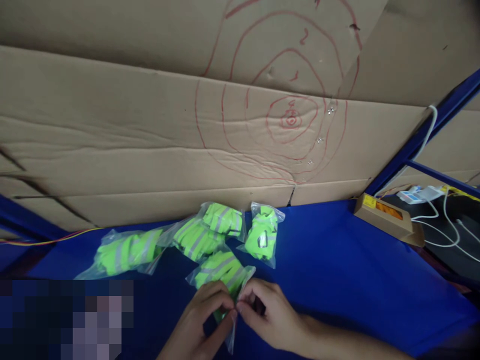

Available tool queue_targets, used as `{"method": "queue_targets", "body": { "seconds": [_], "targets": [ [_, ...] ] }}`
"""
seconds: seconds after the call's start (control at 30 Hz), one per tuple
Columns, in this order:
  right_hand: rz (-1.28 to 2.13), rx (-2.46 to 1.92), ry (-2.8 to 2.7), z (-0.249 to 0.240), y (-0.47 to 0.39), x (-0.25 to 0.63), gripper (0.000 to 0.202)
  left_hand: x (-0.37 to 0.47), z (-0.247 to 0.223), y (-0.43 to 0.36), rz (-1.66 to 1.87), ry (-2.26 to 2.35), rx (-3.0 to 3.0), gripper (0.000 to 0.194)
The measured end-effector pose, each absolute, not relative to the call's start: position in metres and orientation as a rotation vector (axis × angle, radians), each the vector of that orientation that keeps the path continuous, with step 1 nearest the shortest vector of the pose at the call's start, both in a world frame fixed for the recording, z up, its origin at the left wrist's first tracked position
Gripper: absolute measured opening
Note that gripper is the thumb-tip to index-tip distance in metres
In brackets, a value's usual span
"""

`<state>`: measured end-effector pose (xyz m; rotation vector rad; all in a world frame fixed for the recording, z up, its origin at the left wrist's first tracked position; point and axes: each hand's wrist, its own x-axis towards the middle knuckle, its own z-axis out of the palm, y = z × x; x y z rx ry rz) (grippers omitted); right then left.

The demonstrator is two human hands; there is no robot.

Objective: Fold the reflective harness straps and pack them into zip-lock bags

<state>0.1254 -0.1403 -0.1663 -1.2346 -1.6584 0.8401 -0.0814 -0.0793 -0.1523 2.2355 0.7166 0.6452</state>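
Observation:
A clear plastic bag holding a folded neon-green vest with grey stripes [221, 267] lies on the blue table at the bottom middle. My left hand [210, 317] pinches the bag's near edge between thumb and fingers. Close against it, my right hand [268, 312] pinches the same edge, the fingertips of both hands almost touching. Part of the bag hangs below the fingers. Just beyond are more bagged green vests: one to the right [262, 232], two overlapping in the middle [223, 219] [197, 239], and one at the left [129, 251].
A cardboard wall [131, 120] with red hand-drawn rings rises behind the blue table [311, 255]. An open cardboard box [386, 217] sits at the right, beside white cables and a white device [420, 194]. Blue metal posts stand at both sides. The lower left corner is pixelated.

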Motion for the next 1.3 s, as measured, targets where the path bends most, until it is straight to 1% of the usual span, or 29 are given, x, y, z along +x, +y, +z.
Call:
{"method": "queue_targets", "body": {
  "seconds": [0.17, 0.37, 0.5, 0.6, 0.7, 0.83, 0.97, 1.07, 1.13, 1.2, 1.23, 1.27, 1.3],
  "targets": [
    [0.963, -1.294, -1.688, -0.167, -0.141, 0.127, 0.027, -0.074, -0.15, -0.086, 0.75, 0.746, 2.252, 0.018],
    [1.03, -1.294, -1.711, -0.18, -0.142, 0.129, 0.034, -0.074, -0.149, -0.087, 0.803, 0.759, 2.248, 0.008],
    [0.877, -1.276, -1.848, -0.185, -0.146, 0.128, 0.032, -0.077, -0.151, -0.081, 0.758, 0.578, 2.349, 0.009],
    [0.79, -1.218, -1.894, -0.186, -0.147, 0.128, 0.028, -0.076, -0.152, -0.081, 0.784, 0.572, 2.331, 0.008],
    [0.754, -1.173, -1.894, -0.187, -0.147, 0.129, 0.026, -0.072, -0.151, -0.084, 0.886, 0.608, 2.222, 0.008],
    [0.737, -1.184, -1.894, -0.189, -0.144, 0.131, 0.022, -0.076, -0.144, -0.082, 1.159, 0.727, 2.043, 0.013],
    [0.685, -1.325, -1.749, -0.184, -0.139, 0.136, 0.038, -0.09, -0.133, -0.074, 1.399, 0.834, 1.963, 0.017],
    [0.654, -1.429, -1.609, -0.179, -0.133, 0.143, 0.044, -0.091, -0.134, -0.076, 1.389, 0.652, 2.247, 0.008],
    [0.654, -1.461, -1.568, -0.176, -0.131, 0.147, 0.045, -0.088, -0.139, -0.08, 1.305, 0.493, 2.505, 0.013],
    [0.683, -1.474, -1.568, -0.174, -0.13, 0.15, 0.046, -0.085, -0.142, -0.082, 1.182, 0.439, 2.642, 0.013],
    [0.712, -1.476, -1.582, -0.173, -0.13, 0.151, 0.044, -0.085, -0.143, -0.08, 1.101, 0.449, 2.686, 0.019],
    [0.74, -1.479, -1.596, -0.172, -0.131, 0.152, 0.04, -0.085, -0.144, -0.078, 1.003, 0.478, 2.732, 0.034],
    [0.764, -1.487, -1.605, -0.171, -0.131, 0.153, 0.036, -0.086, -0.145, -0.073, 0.898, 0.527, 2.787, 0.053]
  ]
}}
